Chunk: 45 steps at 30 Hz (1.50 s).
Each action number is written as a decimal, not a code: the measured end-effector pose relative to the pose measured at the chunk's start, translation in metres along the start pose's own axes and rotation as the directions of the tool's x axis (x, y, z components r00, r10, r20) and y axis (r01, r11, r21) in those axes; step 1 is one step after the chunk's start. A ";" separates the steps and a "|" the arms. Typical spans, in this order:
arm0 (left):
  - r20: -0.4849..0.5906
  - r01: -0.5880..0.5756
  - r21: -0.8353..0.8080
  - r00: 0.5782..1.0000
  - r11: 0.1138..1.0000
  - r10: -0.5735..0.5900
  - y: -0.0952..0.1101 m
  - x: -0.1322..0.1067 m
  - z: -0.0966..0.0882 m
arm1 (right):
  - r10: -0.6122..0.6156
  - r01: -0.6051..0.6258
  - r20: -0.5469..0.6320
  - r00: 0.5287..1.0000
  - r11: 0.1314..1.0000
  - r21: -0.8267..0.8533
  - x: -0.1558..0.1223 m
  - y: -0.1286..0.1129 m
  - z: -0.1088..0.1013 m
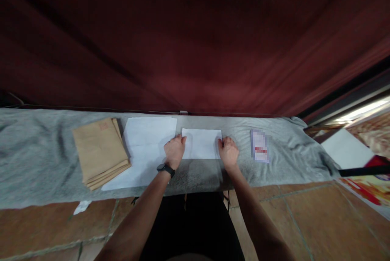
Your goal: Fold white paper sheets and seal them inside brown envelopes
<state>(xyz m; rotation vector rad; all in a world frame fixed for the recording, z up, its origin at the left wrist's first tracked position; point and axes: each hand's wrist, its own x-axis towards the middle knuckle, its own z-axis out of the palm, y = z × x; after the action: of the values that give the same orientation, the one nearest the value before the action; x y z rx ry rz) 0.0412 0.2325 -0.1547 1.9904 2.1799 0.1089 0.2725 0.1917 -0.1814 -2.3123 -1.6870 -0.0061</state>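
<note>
A folded sheet of white paper [202, 144] lies crosswise on the grey cloth in front of me. My left hand [174, 150], below which a dark watch sits on the wrist, is closed at the paper's left edge with the thumb on top. At the opposite edge my right hand [228, 151] grips with its fingers curled. Both hands' fingertips are partly hidden. Just left of my left hand is a spread of larger white sheets [143, 151], slightly overlapping.
A stack of brown envelopes [100, 147] rests partly over the white sheets. To the right lies a small pixelated packet [260, 146] with a red band. A dark red curtain [195, 50] hangs behind the grey cloth [289, 151]. A white scrap [81, 207] is on the tiled floor.
</note>
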 end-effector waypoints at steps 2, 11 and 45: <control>-0.002 0.000 -0.001 1.000 1.000 0.000 0.000 0.000 0.001 | -0.004 0.004 -0.005 1.000 1.000 0.008 0.000 -0.001 -0.003; -0.007 0.005 -0.006 1.000 1.000 -0.005 0.001 0.002 0.003 | -0.262 0.271 -0.075 0.962 0.950 0.152 -0.015 -0.043 -0.003; -0.204 -0.559 -0.077 0.820 0.826 0.535 0.033 -0.030 0.046 | -0.337 0.316 -0.080 0.938 0.739 0.594 -0.032 -0.055 0.025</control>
<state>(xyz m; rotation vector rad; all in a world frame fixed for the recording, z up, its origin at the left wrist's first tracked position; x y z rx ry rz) 0.0845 0.2030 -0.1916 2.5434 1.5499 0.5132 0.2067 0.1824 -0.1984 -1.5371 -1.7614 0.4377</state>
